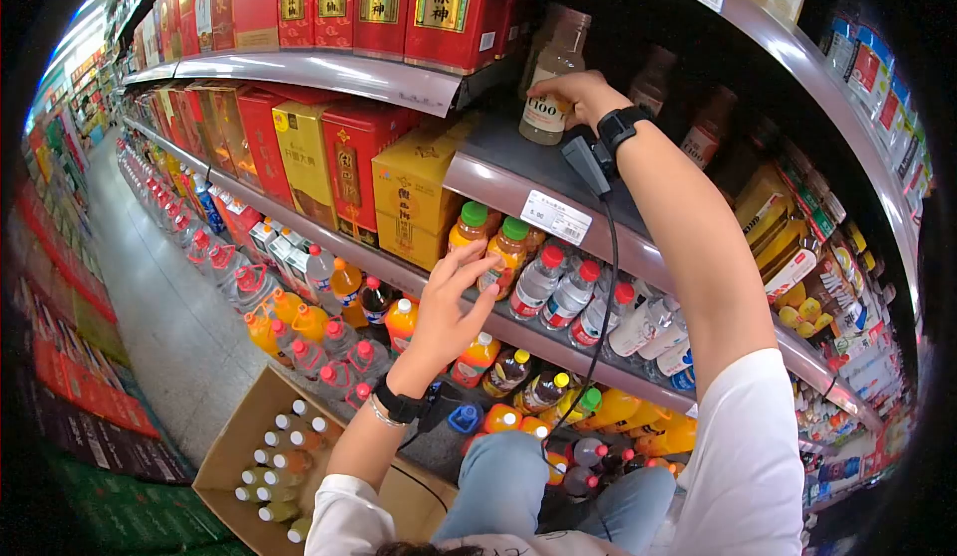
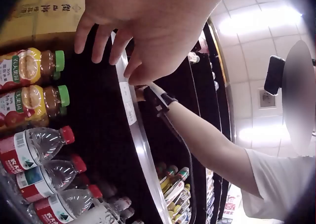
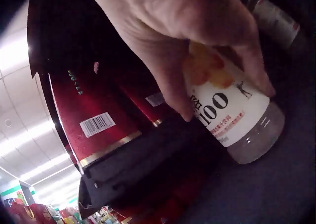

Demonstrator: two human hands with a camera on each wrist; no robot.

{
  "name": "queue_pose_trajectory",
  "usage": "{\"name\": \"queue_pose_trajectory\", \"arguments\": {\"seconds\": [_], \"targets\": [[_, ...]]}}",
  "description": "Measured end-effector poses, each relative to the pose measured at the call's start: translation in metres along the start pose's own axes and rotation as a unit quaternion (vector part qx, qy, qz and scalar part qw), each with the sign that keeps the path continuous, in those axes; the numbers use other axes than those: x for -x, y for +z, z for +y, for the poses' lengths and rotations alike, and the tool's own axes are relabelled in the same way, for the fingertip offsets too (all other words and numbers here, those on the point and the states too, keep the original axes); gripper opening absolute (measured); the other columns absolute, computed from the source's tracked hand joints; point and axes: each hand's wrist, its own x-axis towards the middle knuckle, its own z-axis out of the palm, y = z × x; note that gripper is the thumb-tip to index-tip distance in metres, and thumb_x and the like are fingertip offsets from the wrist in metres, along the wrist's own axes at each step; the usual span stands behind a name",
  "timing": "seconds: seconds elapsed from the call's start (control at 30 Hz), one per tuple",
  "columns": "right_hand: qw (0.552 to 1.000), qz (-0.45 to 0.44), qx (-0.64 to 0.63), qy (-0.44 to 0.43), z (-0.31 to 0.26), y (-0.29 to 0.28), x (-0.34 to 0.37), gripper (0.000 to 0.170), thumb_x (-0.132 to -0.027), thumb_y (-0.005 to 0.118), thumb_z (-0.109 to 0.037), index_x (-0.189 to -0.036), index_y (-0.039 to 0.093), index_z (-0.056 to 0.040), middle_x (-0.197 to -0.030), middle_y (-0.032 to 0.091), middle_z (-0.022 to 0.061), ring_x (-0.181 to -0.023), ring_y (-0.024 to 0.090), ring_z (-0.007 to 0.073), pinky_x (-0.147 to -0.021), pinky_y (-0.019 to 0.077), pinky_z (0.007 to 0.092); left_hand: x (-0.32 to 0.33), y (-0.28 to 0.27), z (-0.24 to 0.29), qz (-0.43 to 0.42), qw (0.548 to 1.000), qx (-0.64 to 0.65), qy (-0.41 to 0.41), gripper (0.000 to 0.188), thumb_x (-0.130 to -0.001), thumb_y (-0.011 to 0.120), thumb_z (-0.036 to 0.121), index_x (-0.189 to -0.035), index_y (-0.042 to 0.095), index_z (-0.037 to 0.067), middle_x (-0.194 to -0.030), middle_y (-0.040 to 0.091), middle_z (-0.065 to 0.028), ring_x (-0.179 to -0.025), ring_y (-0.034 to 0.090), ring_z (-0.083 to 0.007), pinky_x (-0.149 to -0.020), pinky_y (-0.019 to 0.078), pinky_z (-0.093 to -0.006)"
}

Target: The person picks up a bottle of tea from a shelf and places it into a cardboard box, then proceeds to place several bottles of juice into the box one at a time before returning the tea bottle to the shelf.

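Observation:
On the dark middle shelf a bottle with a white label (image 1: pixel 544 108) stands upright, and my right hand (image 1: pixel 583 96) grips it round the label. The right wrist view shows thumb and fingers of the right hand (image 3: pixel 197 41) on either side of the bottle (image 3: pixel 232 110). My left hand (image 1: pixel 454 307) holds nothing; its fingers are spread in front of green-capped juice bottles (image 1: pixel 506 247) on the shelf below. In the left wrist view the left hand (image 2: pixel 148 31) hangs before the shelf edge, fingers apart and slightly bent.
More bottles (image 1: pixel 653 80) stand deeper on the same shelf. Red and gold boxes (image 1: pixel 359 162) line the shelf to the left, and red-capped water bottles (image 1: pixel 539 282) stand below the price tag (image 1: pixel 556 217). A cardboard box (image 1: pixel 227 448) with several white-capped bottles is on the floor.

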Motion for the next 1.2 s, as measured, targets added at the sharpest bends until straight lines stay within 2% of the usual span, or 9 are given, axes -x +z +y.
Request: {"name": "queue_pose_trajectory", "arguments": {"seconds": [0.1,0.27,0.33,0.47,0.67,0.8,0.97,1.07,1.2], "targets": [[0.969,-0.124,0.163,-0.134,0.015,-0.009,-0.045,0.061,-0.062,0.088,-0.004,-0.114,0.059,0.0066,-0.119,0.062,0.0199,-0.109,0.062,0.0328,-0.092,0.0514,0.052,0.002,-0.001,-0.006,-0.019,0.999,0.023,-0.03,0.032,-0.084,0.063,0.004,-0.117,0.064,0.003,-0.129,0.057,-0.0146,-0.12,0.055,-0.0305,-0.101,0.0421,-0.0381],[0.988,-0.135,0.018,0.077,-0.014,-0.003,-0.022,0.067,-0.065,0.083,0.0,-0.126,0.06,-0.0173,-0.125,0.063,0.0103,-0.11,0.063,0.0275,-0.095,0.0531,0.0396,0.006,-0.005,-0.022,-0.017,1.0,-0.005,-0.008,0.029,-0.084,0.063,0.003,-0.114,0.064,0.003,-0.127,0.058,-0.0142,-0.118,0.056,-0.0305,-0.1,0.043,-0.038],[0.919,-0.213,0.247,-0.22,0.014,-0.023,-0.069,0.058,-0.069,0.081,-0.001,-0.123,0.061,-0.0099,-0.12,0.064,0.0109,-0.108,0.063,0.027,-0.091,0.0534,0.0399,0.008,-0.007,-0.026,-0.015,1.0,-0.004,-0.015,0.029,-0.084,0.063,0.003,-0.113,0.064,0.003,-0.125,0.059,-0.0142,-0.117,0.056,-0.0303,-0.099,0.0433,-0.0379],[0.728,-0.175,0.545,-0.377,0.004,-0.026,-0.052,0.062,-0.067,0.078,0.008,-0.123,0.06,-0.0106,-0.122,0.064,0.0078,-0.112,0.06,0.0234,-0.092,0.0528,0.0381,0.01,-0.011,-0.031,-0.013,0.999,-0.003,-0.036,0.027,-0.084,0.063,0.003,-0.112,0.065,0.004,-0.123,0.06,-0.0142,-0.115,0.057,-0.0299,-0.098,0.0437,-0.0374],[0.771,-0.248,0.431,-0.398,0.021,-0.041,-0.097,0.076,-0.064,0.079,0.008,-0.13,0.057,-0.0231,-0.13,0.06,0.0078,-0.115,0.06,0.0263,-0.095,0.0534,0.037,0.017,-0.013,-0.033,-0.01,0.999,0.001,-0.054,0.026,-0.085,0.063,0.006,-0.111,0.065,0.005,-0.121,0.059,-0.0143,-0.114,0.056,-0.0317,-0.098,0.043,-0.0383],[0.878,-0.223,0.324,-0.273,0.026,-0.032,-0.102,0.056,-0.072,0.071,0.013,-0.123,0.059,-0.006,-0.128,0.059,0.0126,-0.118,0.057,0.0238,-0.093,0.0525,0.0344,0.02,-0.016,-0.031,-0.011,0.999,-0.004,-0.05,0.026,-0.086,0.064,0.007,-0.111,0.064,0.005,-0.121,0.059,-0.0143,-0.113,0.055,-0.0326,-0.098,0.0424,-0.039],[0.78,-0.173,0.467,-0.379,-0.006,-0.046,-0.008,0.055,-0.076,0.066,0.014,-0.126,0.058,-0.0065,-0.131,0.056,0.0126,-0.115,0.057,0.0281,-0.092,0.0536,0.0374,0.035,-0.025,-0.021,-0.007,0.998,-0.039,-0.052,0.026,-0.085,0.064,0.007,-0.111,0.064,0.005,-0.118,0.06,-0.0136,-0.111,0.057,-0.0317,-0.096,0.044,-0.0385],[0.978,-0.107,0.044,-0.176,-0.009,-0.038,0.047,0.04,-0.083,0.067,-0.002,-0.122,0.058,-0.0059,-0.128,0.055,0.0117,-0.114,0.056,0.0266,-0.087,0.0543,0.0372,0.063,-0.042,-0.013,-0.001,0.993,-0.079,-0.084,0.026,-0.084,0.065,0.006,-0.11,0.065,0.005,-0.113,0.063,-0.013,-0.107,0.059,-0.0311,-0.093,0.0458,-0.0376],[0.953,-0.193,-0.15,-0.177,0.015,-0.036,0.187,0.027,-0.087,0.068,-0.015,-0.111,0.06,-0.0044,-0.113,0.061,0.009,-0.102,0.061,0.0186,-0.082,0.0522,0.0305,0.119,-0.074,0.0,0.023,0.973,-0.115,-0.198,0.024,-0.084,0.065,0.005,-0.107,0.066,0.003,-0.102,0.066,-0.0128,-0.096,0.063,-0.0303,-0.086,0.0485,-0.0364]]}}
